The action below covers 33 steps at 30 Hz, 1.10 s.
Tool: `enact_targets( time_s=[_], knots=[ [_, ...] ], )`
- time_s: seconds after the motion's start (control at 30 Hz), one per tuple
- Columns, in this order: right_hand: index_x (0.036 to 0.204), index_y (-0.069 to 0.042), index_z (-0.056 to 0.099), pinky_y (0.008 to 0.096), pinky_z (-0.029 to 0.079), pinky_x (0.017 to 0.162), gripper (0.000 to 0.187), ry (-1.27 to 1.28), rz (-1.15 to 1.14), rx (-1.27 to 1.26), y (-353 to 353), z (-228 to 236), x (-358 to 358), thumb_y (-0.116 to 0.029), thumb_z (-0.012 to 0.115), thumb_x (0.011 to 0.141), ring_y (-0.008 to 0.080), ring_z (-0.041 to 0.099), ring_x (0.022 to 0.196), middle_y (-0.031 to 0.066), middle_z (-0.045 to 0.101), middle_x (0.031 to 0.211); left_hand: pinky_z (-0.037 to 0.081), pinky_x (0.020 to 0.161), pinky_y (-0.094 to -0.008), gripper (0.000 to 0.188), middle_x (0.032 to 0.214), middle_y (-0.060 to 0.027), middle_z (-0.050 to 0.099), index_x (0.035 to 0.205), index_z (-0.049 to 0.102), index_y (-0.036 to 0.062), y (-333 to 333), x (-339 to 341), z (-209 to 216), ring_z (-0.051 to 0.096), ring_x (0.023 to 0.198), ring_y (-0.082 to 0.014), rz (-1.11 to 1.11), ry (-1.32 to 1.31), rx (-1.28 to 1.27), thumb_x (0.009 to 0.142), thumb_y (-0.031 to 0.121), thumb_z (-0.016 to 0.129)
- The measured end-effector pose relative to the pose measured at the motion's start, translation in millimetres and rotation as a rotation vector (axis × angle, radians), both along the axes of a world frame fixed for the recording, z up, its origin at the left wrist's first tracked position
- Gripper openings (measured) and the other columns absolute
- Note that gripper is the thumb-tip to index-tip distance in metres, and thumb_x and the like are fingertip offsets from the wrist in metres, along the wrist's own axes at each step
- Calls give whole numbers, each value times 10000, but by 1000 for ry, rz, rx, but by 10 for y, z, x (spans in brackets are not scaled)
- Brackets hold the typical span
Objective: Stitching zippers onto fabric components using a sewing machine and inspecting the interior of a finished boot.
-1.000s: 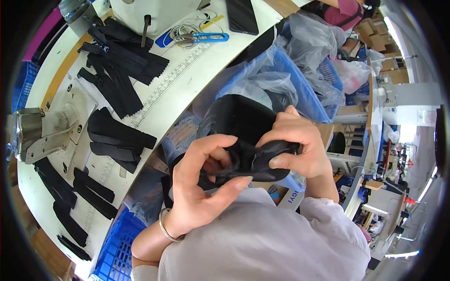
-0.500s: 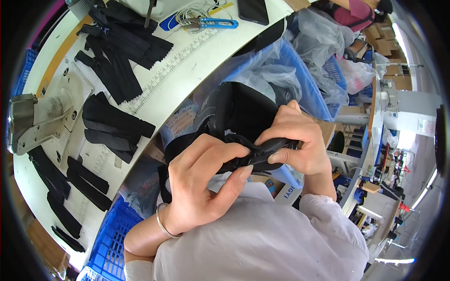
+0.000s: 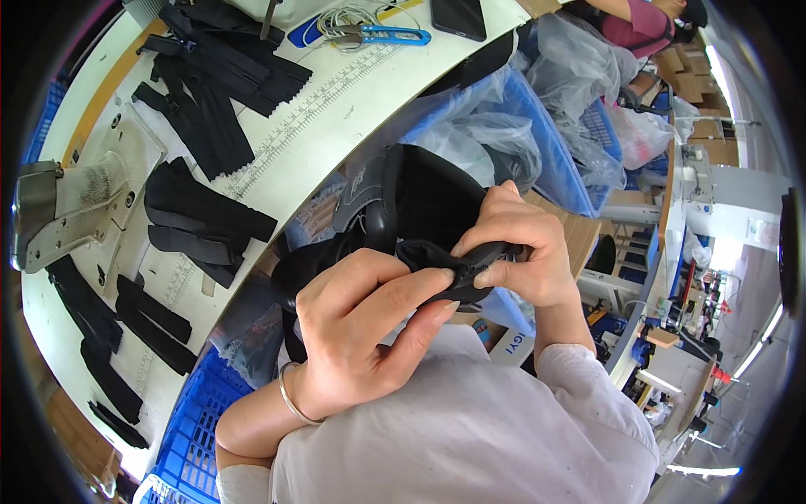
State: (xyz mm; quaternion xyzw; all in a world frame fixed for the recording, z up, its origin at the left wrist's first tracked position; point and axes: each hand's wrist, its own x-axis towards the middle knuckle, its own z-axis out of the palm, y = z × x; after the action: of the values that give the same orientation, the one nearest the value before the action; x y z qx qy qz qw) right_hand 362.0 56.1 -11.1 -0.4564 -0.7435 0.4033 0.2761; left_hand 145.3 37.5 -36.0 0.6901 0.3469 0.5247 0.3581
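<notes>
My left hand (image 3: 361, 328) and my right hand (image 3: 516, 248) both grip a black padded fabric piece (image 3: 420, 214) held close in front of my chest. The left fingers pinch its folded lower edge, and the right thumb and fingers pinch the same edge just to the right. A thin bracelet sits on my left wrist. The rest of the black piece bulges upward behind my hands, over a blue bin lined with clear plastic (image 3: 512, 126).
A white worktable (image 3: 336, 109) carries stacks of black strips (image 3: 201, 218), more strips (image 3: 227, 76), blue-handled snips (image 3: 395, 35), a dark phone (image 3: 457, 17) and a metal machine part (image 3: 50, 210). A blue crate (image 3: 197, 403) stands lower left. Another person (image 3: 646, 21) sits far back.
The view has shifted so the table slid up and left. My hands have worked along the black piece's edge, the left fingers closing further over the fold.
</notes>
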Motion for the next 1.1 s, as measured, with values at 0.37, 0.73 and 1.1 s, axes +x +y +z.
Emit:
enact_targets(
  time_s=[0.37,0.73,1.1],
  knots=[
    [779,-32,714,316,272,641,424,-54,-95,-11,-82,94,-109,-412,763,600,149,421,588,2,503,582,414,532,-240,168,733,-81,574,907,669,7,9,-29,5,522,600,-157,-89,-126,-336,748,29,717],
    [810,-83,713,318,318,725,270,176,-65,67,-70,-220,-12,-268,786,627,173,479,673,-4,571,664,389,487,-271,223,730,-54,512,846,732,55,-125,79,-17,494,561,-187,54,69,173,643,132,782],
    [737,-83,710,309,331,683,144,196,70,198,-42,-219,42,-215,768,732,169,480,674,26,650,715,408,502,-286,261,757,-47,551,879,714,49,-159,61,21,517,578,-193,55,69,123,643,122,800]
  ],
)
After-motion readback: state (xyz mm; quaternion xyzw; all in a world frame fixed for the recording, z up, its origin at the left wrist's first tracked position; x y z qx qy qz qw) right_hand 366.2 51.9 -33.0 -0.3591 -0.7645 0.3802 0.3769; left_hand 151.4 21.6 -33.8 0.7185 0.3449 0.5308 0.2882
